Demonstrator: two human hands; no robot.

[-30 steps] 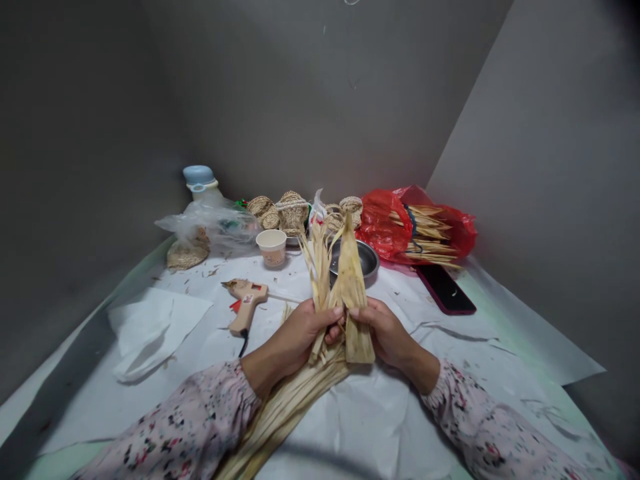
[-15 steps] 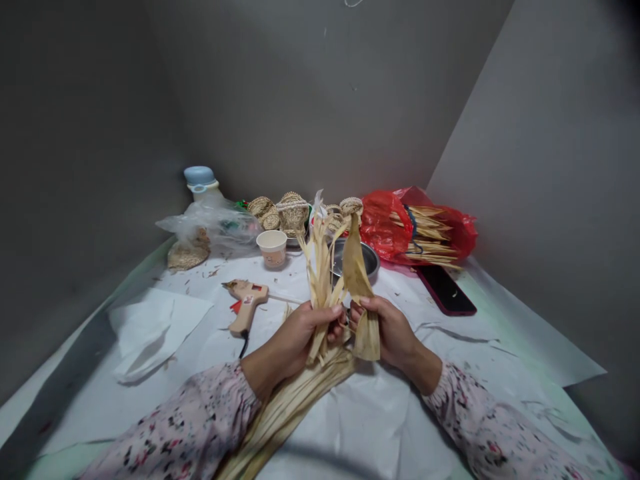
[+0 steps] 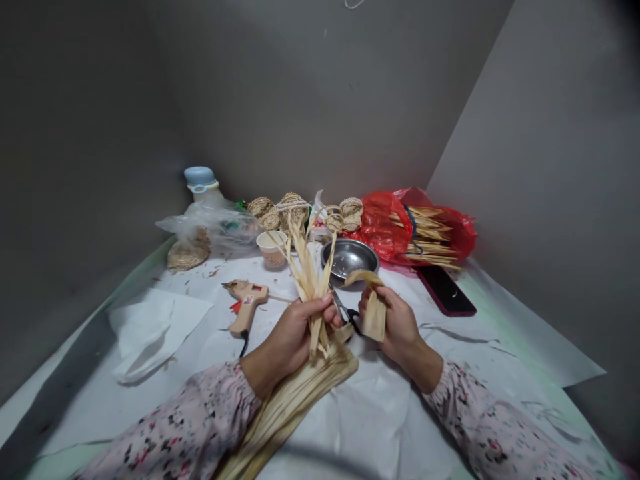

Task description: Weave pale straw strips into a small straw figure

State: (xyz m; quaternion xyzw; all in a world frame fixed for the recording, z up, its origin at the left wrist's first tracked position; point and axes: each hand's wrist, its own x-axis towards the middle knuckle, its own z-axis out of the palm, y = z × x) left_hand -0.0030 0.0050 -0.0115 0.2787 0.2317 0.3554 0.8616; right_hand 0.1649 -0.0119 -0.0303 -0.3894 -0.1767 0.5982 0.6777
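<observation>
My left hand (image 3: 293, 337) is closed round a bundle of dried leaf strips (image 3: 305, 267) that fan upward from the fist. A longer sheaf of strips (image 3: 290, 407) lies under that wrist and runs toward me. My right hand (image 3: 397, 323) pinches a single wide dried leaf (image 3: 373, 313), whose top end curls over to the left. Between the two hands lie scissors (image 3: 346, 312) on the white paper (image 3: 380, 413).
A glue gun (image 3: 245, 300) lies left of my hands. Behind are a paper cup (image 3: 271, 248), a steel bowl (image 3: 350, 257), small woven baskets (image 3: 293, 210), a clear bag (image 3: 215, 223), a red bag of strips (image 3: 415, 230) and a dark phone (image 3: 445, 290). Grey walls enclose the corner.
My right hand pulled the wide leaf away from the bundle, down and to the right, and its tip has bent over. The left hand's bundle tilted slightly left, uncovering the scissors.
</observation>
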